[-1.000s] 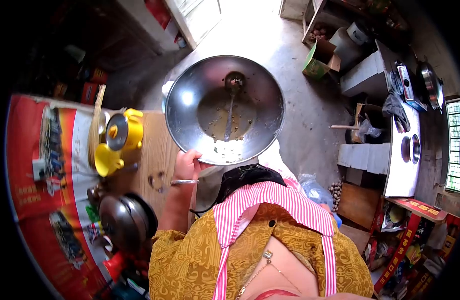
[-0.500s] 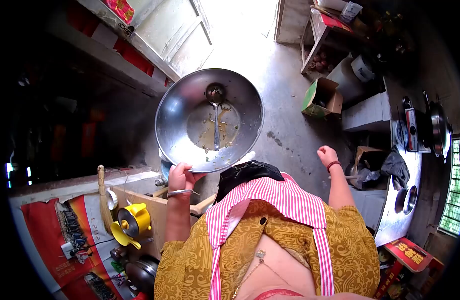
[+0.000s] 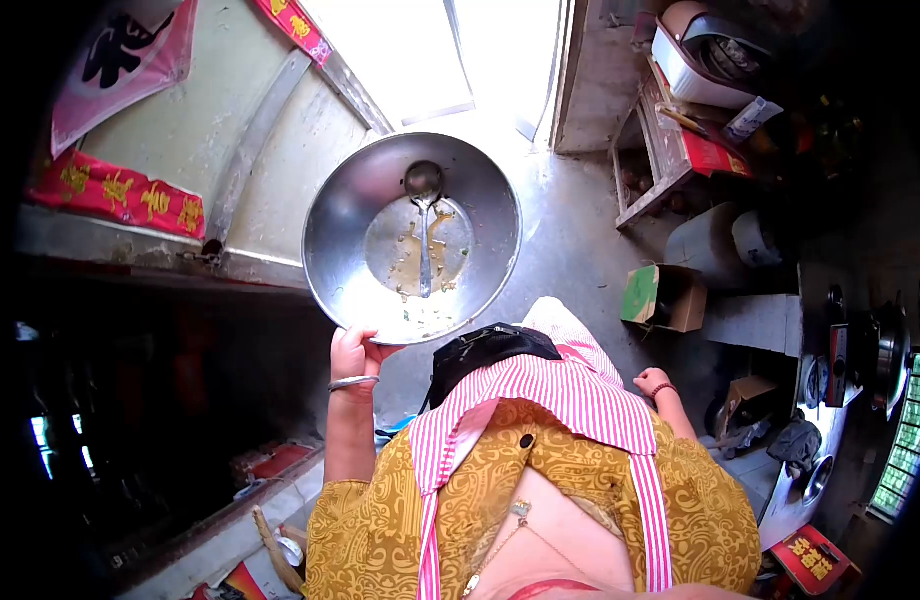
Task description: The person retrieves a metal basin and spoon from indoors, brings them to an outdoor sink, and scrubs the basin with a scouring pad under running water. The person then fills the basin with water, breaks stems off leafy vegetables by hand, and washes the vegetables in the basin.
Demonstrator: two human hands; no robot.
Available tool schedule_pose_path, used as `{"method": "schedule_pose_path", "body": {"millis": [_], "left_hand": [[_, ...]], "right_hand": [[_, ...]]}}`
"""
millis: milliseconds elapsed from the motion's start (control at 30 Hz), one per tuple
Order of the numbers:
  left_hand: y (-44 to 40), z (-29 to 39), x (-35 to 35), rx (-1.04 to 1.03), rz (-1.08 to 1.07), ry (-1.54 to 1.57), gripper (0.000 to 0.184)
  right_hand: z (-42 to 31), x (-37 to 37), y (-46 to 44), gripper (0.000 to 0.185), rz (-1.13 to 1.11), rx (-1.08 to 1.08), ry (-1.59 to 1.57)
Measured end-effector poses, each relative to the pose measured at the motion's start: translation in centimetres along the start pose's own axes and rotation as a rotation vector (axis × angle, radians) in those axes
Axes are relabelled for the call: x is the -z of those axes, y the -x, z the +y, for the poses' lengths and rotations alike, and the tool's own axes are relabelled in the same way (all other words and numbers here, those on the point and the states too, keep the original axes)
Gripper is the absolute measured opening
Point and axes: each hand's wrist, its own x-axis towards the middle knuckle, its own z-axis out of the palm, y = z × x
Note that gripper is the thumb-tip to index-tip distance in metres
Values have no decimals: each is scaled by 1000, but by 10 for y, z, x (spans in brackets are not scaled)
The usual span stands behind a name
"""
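A wide metal bowl [image 3: 490, 215] is held out in front of my body, with my left hand [image 3: 354, 355] closed on its near left rim. Inside lies a metal ladle [image 3: 425, 245], its round head toward the far side, over a little brownish liquid and small food scraps. My right hand [image 3: 653, 382], with a beaded bracelet on the wrist, hangs low beside the striped apron [image 3: 550, 400], its fingers curled; whether anything is in them is too small to tell.
A bright open doorway [image 3: 490, 60] lies ahead, with a door panel at its left. On the right are a wooden stand [image 3: 645, 190], an open cardboard box [image 3: 680, 305] on the floor, and a counter with a pan [image 3: 891, 350]. A low ledge runs at lower left.
The view has turned toward the doorway, and the wooden table has mostly left it. My left hand still carries the bowl. My right hand came into view, then moved lower and closer to my body.
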Motion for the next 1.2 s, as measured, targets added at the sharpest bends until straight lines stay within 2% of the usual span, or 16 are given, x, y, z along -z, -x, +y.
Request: {"method": "schedule_pose_path", "body": {"millis": [33,67,100,167,300,400,433,500,567,633,733,800,900,1067,1100,1200], "left_hand": [[-35,12,-12,1,-18,-2,37],[-71,24,-31,-1,-18,10,36],[-102,34,-51,-3,-15,24,35],[-170,48,-80,6,1,29,36],[-284,93,-133,27,8,66,38],[-357,128,-160,62,-37,73,48],[-372,150,-174,20,-19,96,39],[-415,174,-195,16,-26,114,40],[-467,194,-205,18,-37,104,42],[-524,211,-220,-3,-19,71,43],[-610,235,-222,8,-59,56,47],[-673,256,-234,-13,-70,33,46],[-751,296,-250,31,-135,74,48],[-841,362,-274,54,-63,112,49],[-860,372,-271,57,-109,131,50],[-914,387,-273,-26,-25,131,50]], "right_hand": [[-5,7,-11,24,-10,-59,-83],[-42,36,0,23,-4,-32,-58],[-70,56,-5,19,-63,-127,-161],[-114,93,-53,15,-126,-63,-97],[-267,193,-196,17,21,-1,-444],[-432,303,-260,19,312,396,-185],[-496,336,-266,20,392,527,-141],[-604,395,-277,20,428,730,-125],[-700,447,-294,21,311,857,-323],[-789,492,-316,19,426,1073,-464],[-912,554,-333,24,339,1171,-554],[-973,595,-352,29,362,1175,-385],[-1036,637,-405,32,593,1040,-132],[-1062,694,-458,35,911,1013,-215],[-1066,707,-466,36,951,1000,-245],[-1079,746,-488,38,1175,978,-266]]}}
